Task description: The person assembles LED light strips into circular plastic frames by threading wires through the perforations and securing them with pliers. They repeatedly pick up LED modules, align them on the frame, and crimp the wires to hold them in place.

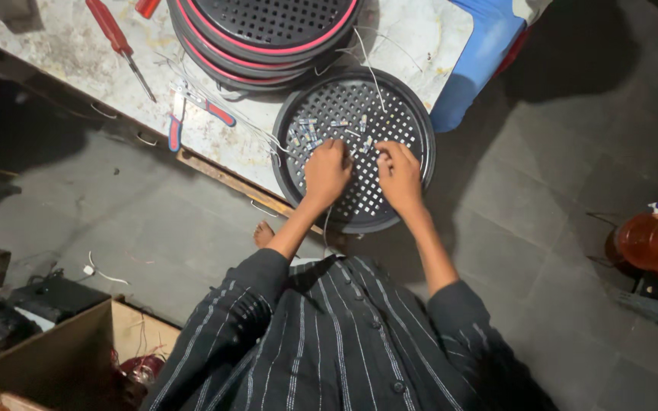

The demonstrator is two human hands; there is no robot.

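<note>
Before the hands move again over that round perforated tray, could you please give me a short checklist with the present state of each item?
1. Both hands over the tray: ok. The left hand and right hand rest on the perforated tray.
2. Small parts within reach: ok. The small connectors lie on the tray just beyond the fingers.
3. Tray fully supported: not ok. Its near edge overhangs the worktable.
4. What the fingers pinch: cannot tell; the fingertips are curled under.
5. Tools at hand: ok. Red-handled pliers and a red screwdriver lie on the worktable.
6. Loose wire free of the hands: ok.
</note>
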